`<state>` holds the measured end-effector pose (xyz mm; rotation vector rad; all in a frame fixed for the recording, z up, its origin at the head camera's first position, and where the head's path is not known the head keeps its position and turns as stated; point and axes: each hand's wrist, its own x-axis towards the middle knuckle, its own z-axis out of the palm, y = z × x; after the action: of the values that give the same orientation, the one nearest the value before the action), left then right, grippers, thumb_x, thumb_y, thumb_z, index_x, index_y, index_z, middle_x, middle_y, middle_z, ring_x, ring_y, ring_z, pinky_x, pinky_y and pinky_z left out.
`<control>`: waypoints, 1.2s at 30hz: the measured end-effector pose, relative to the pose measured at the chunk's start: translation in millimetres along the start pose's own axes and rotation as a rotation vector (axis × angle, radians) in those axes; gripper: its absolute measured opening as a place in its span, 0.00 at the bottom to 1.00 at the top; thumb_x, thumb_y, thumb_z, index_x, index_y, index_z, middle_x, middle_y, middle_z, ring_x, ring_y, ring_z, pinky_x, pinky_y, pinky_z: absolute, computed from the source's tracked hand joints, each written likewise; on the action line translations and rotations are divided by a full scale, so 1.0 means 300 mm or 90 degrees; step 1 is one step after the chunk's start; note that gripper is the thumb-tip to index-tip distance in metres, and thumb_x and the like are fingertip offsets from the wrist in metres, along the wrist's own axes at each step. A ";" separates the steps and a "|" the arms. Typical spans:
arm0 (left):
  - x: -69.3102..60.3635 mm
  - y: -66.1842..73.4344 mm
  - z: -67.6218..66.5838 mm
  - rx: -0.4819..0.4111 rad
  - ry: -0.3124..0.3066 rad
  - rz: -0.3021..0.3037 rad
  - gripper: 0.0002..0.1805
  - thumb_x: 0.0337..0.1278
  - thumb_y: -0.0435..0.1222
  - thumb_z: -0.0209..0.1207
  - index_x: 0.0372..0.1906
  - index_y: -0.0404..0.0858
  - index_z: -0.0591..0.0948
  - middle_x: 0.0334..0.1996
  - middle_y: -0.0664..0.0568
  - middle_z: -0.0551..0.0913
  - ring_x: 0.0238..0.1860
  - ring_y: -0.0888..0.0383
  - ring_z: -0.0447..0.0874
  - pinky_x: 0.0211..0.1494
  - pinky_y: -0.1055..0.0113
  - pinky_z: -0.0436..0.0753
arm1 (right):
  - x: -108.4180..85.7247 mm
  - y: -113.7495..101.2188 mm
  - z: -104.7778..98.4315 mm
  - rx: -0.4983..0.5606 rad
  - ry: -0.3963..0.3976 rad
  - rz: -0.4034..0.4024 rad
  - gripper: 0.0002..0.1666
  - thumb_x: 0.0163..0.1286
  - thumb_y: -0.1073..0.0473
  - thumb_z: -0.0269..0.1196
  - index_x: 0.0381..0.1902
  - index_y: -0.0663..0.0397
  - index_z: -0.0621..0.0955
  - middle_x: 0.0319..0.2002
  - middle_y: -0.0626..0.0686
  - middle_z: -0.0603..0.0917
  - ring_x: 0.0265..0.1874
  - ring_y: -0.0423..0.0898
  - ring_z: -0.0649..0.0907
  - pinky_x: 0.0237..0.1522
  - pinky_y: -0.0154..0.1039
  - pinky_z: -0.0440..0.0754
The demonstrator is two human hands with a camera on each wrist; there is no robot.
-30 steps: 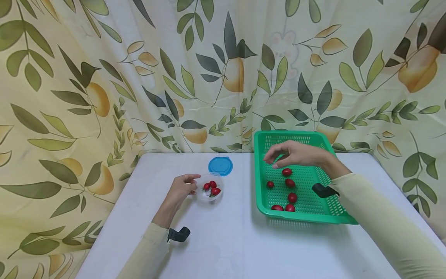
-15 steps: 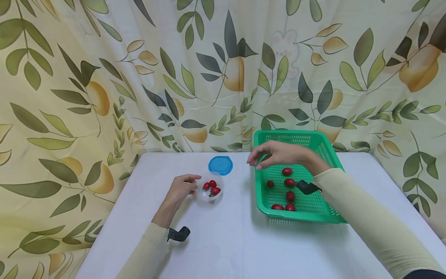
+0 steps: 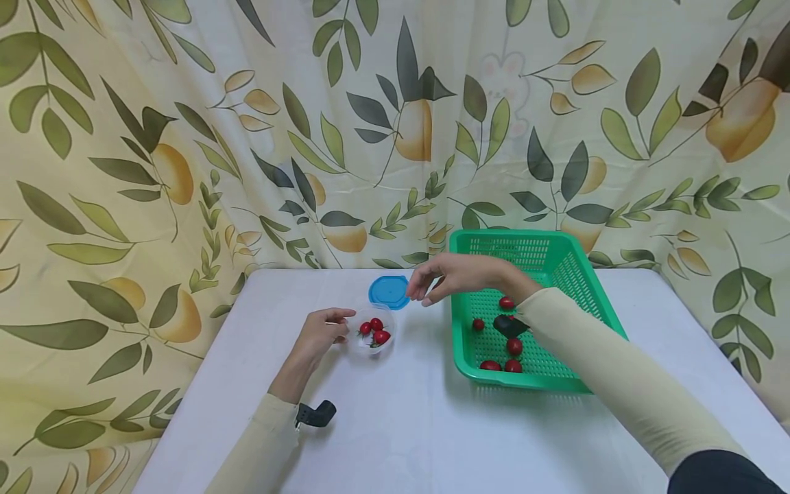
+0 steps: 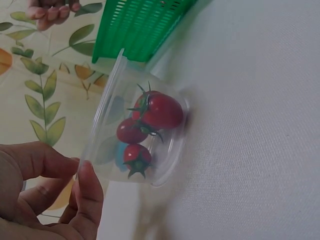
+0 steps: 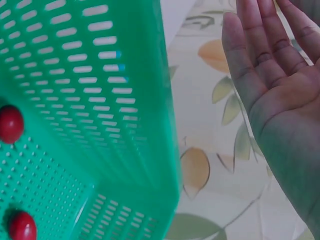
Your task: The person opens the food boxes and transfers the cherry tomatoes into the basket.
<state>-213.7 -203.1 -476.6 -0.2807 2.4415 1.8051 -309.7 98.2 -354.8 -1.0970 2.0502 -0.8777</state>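
Note:
My left hand (image 3: 317, 336) pinches the rim of a small clear plastic container (image 4: 107, 127) between thumb and fingers. It stands on the white table with several cherry tomatoes (image 4: 166, 111) inside, some with green stems. My right hand (image 3: 459, 274) hangs in the air between the green basket (image 3: 459, 343) and the container, close by the round blue lid (image 3: 387, 293). Its fingers are loosely bent, and nothing shows in them in any view. In the right wrist view the palm (image 5: 295, 100) faces the camera, fingers extended. Several red tomatoes (image 3: 514, 347) lie in the basket.
The basket's raised wall (image 5: 145, 150) stands under my right forearm. The blue lid lies flat just behind the container. A patterned curtain (image 3: 395, 137) hangs along the table's back edge. White tabletop (image 3: 395, 425) extends in front of the container.
My right hand has moved left from above the basket to beside the blue lid. One tomato in the basket has shifted slightly. My left hand has stayed at the container.

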 end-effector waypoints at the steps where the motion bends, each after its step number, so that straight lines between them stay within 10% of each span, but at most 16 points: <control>1: 0.001 -0.001 0.000 0.001 0.000 0.000 0.17 0.64 0.26 0.58 0.56 0.33 0.84 0.45 0.41 0.78 0.44 0.51 0.76 0.46 0.66 0.86 | 0.012 -0.003 0.002 -0.003 -0.005 0.000 0.17 0.69 0.61 0.68 0.55 0.48 0.84 0.52 0.52 0.85 0.53 0.49 0.83 0.58 0.44 0.83; 36: -0.002 0.017 0.001 -0.031 0.002 0.019 0.20 0.55 0.20 0.57 0.53 0.28 0.85 0.40 0.42 0.77 0.36 0.56 0.75 0.36 0.69 0.84 | 0.324 -0.038 0.105 -0.031 -0.161 -0.009 0.21 0.66 0.71 0.67 0.56 0.54 0.83 0.57 0.59 0.84 0.57 0.56 0.82 0.56 0.38 0.83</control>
<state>-214.1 -201.4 -471.7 -0.2525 2.4185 1.8802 -323.1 1.0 -385.6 -1.1856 1.8643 -0.6627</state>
